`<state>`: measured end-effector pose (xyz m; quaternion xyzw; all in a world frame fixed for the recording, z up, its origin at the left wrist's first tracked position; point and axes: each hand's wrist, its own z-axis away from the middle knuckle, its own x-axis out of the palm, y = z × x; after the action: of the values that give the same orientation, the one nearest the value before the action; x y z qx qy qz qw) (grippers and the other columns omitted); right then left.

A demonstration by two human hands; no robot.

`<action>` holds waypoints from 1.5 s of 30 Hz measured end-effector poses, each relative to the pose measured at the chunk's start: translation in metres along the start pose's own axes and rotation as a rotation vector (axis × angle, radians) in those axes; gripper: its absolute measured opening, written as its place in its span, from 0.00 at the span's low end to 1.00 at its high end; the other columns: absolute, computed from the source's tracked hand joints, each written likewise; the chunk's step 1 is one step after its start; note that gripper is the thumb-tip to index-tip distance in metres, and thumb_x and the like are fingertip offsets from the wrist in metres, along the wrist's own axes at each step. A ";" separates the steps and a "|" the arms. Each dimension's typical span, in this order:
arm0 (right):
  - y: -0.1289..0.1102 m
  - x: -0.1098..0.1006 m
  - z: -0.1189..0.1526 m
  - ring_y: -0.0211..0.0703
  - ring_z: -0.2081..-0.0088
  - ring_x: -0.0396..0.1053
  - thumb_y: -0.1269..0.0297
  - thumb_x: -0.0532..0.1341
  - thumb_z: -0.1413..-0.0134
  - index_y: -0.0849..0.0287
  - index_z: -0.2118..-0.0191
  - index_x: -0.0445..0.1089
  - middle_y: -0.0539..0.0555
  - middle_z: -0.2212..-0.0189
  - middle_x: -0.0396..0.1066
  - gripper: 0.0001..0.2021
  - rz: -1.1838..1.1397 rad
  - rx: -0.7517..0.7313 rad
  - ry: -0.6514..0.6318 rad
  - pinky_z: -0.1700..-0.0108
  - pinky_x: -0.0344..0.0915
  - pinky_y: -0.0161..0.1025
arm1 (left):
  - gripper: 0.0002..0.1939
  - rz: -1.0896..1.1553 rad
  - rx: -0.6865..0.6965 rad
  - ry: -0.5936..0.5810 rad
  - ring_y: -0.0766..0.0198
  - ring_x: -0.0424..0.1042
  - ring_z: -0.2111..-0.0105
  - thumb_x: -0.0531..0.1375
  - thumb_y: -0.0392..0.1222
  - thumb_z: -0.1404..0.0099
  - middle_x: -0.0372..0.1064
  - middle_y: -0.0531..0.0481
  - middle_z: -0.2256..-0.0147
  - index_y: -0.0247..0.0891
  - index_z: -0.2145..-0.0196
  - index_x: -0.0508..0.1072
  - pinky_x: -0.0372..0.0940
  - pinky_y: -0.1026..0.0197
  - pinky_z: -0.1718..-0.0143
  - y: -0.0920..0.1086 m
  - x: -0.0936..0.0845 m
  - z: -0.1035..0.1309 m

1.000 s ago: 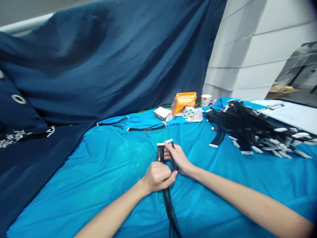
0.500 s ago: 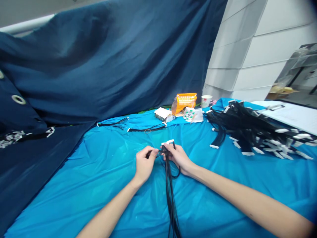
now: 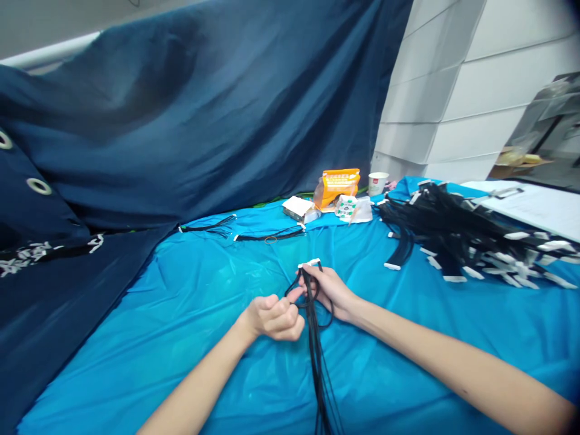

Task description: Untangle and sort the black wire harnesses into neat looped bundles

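A bundle of thin black wires (image 3: 319, 362) with a white connector (image 3: 309, 264) at its far end runs from my hands toward the near edge of the blue-covered table (image 3: 190, 314). My right hand (image 3: 328, 290) grips the bundle just below the connector. My left hand (image 3: 274, 316) is curled beside it, fingers pinching a loop of black wire that curves around the bundle. Both forearms reach in from the bottom of the view.
A large heap of similar black wire bundles with white connectors (image 3: 457, 232) lies at the right. At the back stand an orange packet (image 3: 338, 183), a small box (image 3: 298, 207), a white cup (image 3: 377, 183) and two loose wire bundles (image 3: 267, 234). Dark blue cloth (image 3: 181, 121) hangs behind.
My left hand let go of the bundle lower down, reached up beside the connector, then drew back toward me with a loop of wire pinched. My right hand stayed on the bundle.
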<state>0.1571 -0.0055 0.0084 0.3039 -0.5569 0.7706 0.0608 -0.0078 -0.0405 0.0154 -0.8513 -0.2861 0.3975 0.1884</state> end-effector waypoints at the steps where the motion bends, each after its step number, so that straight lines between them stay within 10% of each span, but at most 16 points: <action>1: -0.001 -0.001 -0.001 0.31 0.81 0.62 0.61 0.63 0.53 0.65 0.75 0.69 0.49 0.83 0.66 0.11 -0.002 0.005 0.011 0.77 0.61 0.30 | 0.13 -0.018 0.066 -0.003 0.73 0.64 0.80 0.55 0.27 0.42 0.68 0.57 0.80 0.43 0.77 0.69 0.54 0.67 0.80 0.002 0.001 -0.003; 7: 0.001 -0.004 -0.005 0.32 0.80 0.64 0.61 0.63 0.54 0.63 0.75 0.67 0.49 0.82 0.67 0.10 -0.014 -0.038 0.083 0.76 0.62 0.29 | 0.08 -0.027 0.030 -0.088 0.58 0.72 0.61 0.54 0.30 0.41 0.74 0.42 0.66 0.29 0.65 0.73 0.67 0.58 0.56 0.010 0.012 -0.012; 15: 0.010 0.007 -0.001 0.35 0.80 0.65 0.47 0.63 0.58 0.61 0.74 0.65 0.49 0.79 0.69 0.19 0.196 -0.248 0.031 0.74 0.64 0.35 | 0.25 0.134 -0.877 -0.199 0.51 0.44 0.38 0.44 0.32 0.35 0.48 0.34 0.39 0.34 0.40 0.52 0.46 0.38 0.41 0.000 0.035 0.003; 21: 0.014 0.013 0.008 0.37 0.79 0.67 0.46 0.54 0.47 0.61 0.75 0.65 0.50 0.82 0.68 0.21 0.521 -0.387 -0.160 0.72 0.63 0.35 | 0.26 0.714 -1.446 0.214 0.54 0.51 0.40 0.50 0.45 0.35 0.40 0.43 0.36 0.43 0.40 0.52 0.58 0.54 0.45 -0.011 0.034 -0.007; 24: 0.014 0.013 0.009 0.36 0.79 0.67 0.47 0.53 0.45 0.62 0.75 0.65 0.51 0.81 0.69 0.21 0.525 -0.328 -0.280 0.71 0.63 0.34 | 0.25 1.039 -1.475 0.392 0.55 0.64 0.48 0.51 0.47 0.36 0.54 0.40 0.41 0.42 0.42 0.54 0.64 0.55 0.52 -0.018 0.028 -0.014; 28: 0.013 0.011 0.008 0.36 0.78 0.67 0.45 0.56 0.48 0.63 0.74 0.66 0.51 0.80 0.69 0.22 0.475 -0.154 -0.362 0.71 0.63 0.34 | 0.17 0.850 -1.223 -0.020 0.60 0.72 0.63 0.48 0.47 0.34 0.72 0.42 0.62 0.36 0.55 0.69 0.64 0.59 0.61 -0.023 0.014 -0.014; 34: 0.010 0.009 0.007 0.36 0.77 0.67 0.43 0.58 0.54 0.64 0.74 0.65 0.52 0.79 0.69 0.23 0.476 0.090 -0.457 0.68 0.64 0.36 | 0.18 0.407 -0.902 -0.411 0.68 0.61 0.80 0.47 0.44 0.34 0.63 0.50 0.80 0.36 0.78 0.65 0.51 0.64 0.75 -0.019 0.009 -0.010; 45: -0.025 -0.004 0.016 0.37 0.71 0.72 0.67 0.64 0.56 0.61 0.52 0.60 0.52 0.66 0.70 0.23 0.413 0.325 -0.640 0.70 0.66 0.33 | 0.27 0.925 -1.579 -0.245 0.71 0.47 0.81 0.47 0.61 0.40 0.47 0.57 0.84 0.37 0.84 0.53 0.45 0.65 0.78 -0.023 0.018 0.003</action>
<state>0.1773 -0.0101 0.0301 0.4156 -0.4683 0.7110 -0.3201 -0.0089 -0.0110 0.0161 -0.7144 -0.1237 0.2098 -0.6560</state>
